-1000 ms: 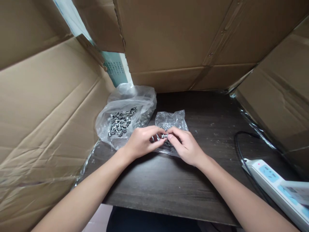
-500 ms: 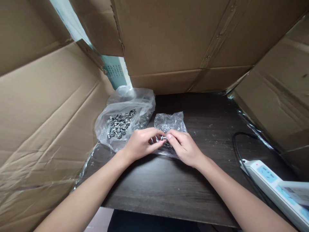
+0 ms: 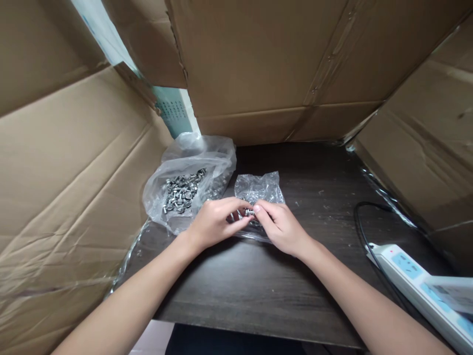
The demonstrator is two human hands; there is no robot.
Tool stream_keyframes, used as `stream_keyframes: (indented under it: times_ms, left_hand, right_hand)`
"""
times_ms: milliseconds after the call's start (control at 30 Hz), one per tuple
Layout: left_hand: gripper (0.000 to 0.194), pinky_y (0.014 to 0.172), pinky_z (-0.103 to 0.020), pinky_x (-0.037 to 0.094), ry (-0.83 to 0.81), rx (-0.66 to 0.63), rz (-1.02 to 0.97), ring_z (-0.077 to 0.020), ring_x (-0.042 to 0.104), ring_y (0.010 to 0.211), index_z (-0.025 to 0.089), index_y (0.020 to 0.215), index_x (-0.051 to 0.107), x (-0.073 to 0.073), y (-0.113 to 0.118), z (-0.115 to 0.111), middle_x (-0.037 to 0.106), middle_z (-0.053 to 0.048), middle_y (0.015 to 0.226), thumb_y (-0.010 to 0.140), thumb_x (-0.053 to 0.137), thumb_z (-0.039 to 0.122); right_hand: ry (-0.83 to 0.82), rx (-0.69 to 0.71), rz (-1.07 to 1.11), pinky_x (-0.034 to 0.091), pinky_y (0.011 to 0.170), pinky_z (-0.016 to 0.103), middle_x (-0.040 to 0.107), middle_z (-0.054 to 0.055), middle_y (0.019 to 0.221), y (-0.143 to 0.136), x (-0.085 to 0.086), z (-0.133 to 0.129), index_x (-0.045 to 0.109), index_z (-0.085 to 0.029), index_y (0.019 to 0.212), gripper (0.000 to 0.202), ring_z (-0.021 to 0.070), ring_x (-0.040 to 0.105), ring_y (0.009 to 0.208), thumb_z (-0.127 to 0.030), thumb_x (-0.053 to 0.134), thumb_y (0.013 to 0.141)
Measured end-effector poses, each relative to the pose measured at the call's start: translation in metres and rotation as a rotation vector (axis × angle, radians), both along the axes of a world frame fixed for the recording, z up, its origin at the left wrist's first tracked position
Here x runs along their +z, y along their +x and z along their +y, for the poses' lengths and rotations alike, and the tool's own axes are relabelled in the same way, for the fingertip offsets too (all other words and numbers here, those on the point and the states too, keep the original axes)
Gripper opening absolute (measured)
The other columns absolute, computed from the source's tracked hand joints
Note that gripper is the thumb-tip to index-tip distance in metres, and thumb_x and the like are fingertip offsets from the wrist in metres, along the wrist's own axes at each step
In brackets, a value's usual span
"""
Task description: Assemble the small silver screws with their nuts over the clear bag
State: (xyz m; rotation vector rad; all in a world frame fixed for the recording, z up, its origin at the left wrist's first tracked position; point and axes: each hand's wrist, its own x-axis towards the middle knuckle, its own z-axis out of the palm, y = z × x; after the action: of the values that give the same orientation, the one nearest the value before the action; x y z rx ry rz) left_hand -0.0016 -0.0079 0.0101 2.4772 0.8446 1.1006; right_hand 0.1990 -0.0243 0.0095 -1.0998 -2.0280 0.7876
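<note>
Between my two hands is a small silver screw (image 3: 249, 212), lying roughly level. My left hand (image 3: 216, 219) is curled, its thumb and fingertips closed at the screw's left part. From the other side my right hand (image 3: 281, 227) pinches the screw's right end between thumb and forefinger, which hide that end. Both hands are just over a small clear plastic bag (image 3: 258, 186) with metal pieces in it, partly covered by the fingers. To the left stands a larger open plastic bag (image 3: 151, 195) full of loose silver screws (image 3: 182, 191).
Cardboard walls (image 3: 266, 59) enclose the dark wooden table (image 3: 221, 291) at the back and both sides. On the right lie a white power strip (image 3: 410, 276) and a black cable (image 3: 358, 217). Lettered pale-green paper (image 3: 173, 111) shows through a gap at the back left.
The whole view has shifted very slightly. Both hands keep their place at the screw, with only tiny finger movement.
</note>
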Motion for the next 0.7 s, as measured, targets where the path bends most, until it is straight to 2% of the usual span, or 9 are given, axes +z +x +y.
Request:
stream_keyframes:
  times_ms: [133,267,367,700]
  left_hand:
    - [0.013,0.063,-0.020,0.052,0.008,0.002,0.001,-0.0100,0.065,0.065,0.015,0.102,0.069,0.0003,0.0001,-0.0004,0.072,-0.001,0.082,0.092,0.067,0.024]
    - [0.012,0.062,-0.020,0.051,0.006,0.019,-0.012,-0.0096,0.065,0.064,0.015,0.100,0.069,-0.0004,-0.0007,0.0006,0.071,-0.001,0.082,0.092,0.068,0.023]
    - [0.012,0.061,-0.019,0.051,0.005,0.025,-0.015,-0.0090,0.064,0.063,0.015,0.100,0.069,-0.0008,-0.0008,0.0009,0.071,-0.001,0.081,0.092,0.068,0.022]
    - [0.013,0.063,-0.020,0.053,-0.013,0.010,-0.017,-0.0095,0.065,0.063,0.016,0.103,0.069,0.0002,-0.0005,0.0000,0.072,-0.002,0.083,0.092,0.067,0.023]
  right_hand:
    - [-0.006,-0.014,0.007,0.033,0.058,0.027,0.045,-0.003,0.063,0.0004,0.0007,-0.0009,0.043,-0.021,0.071,0.036,0.0116,0.043,0.057,-0.032,0.037,0.104]
    - [-0.023,-0.023,0.032,0.038,0.063,0.027,0.056,-0.001,0.073,0.0015,0.0052,-0.0017,0.054,-0.020,0.084,0.024,0.0126,0.051,0.065,-0.030,0.042,0.102]
    - [-0.017,-0.012,0.042,0.039,0.063,0.026,0.057,-0.002,0.073,0.0022,0.0072,-0.0019,0.057,-0.019,0.089,0.016,0.0124,0.051,0.064,-0.026,0.047,0.099]
    - [-0.006,-0.011,0.035,0.038,0.064,0.027,0.055,-0.002,0.072,0.0007,0.0027,-0.0014,0.053,-0.020,0.084,0.024,0.0127,0.051,0.064,-0.030,0.042,0.103]
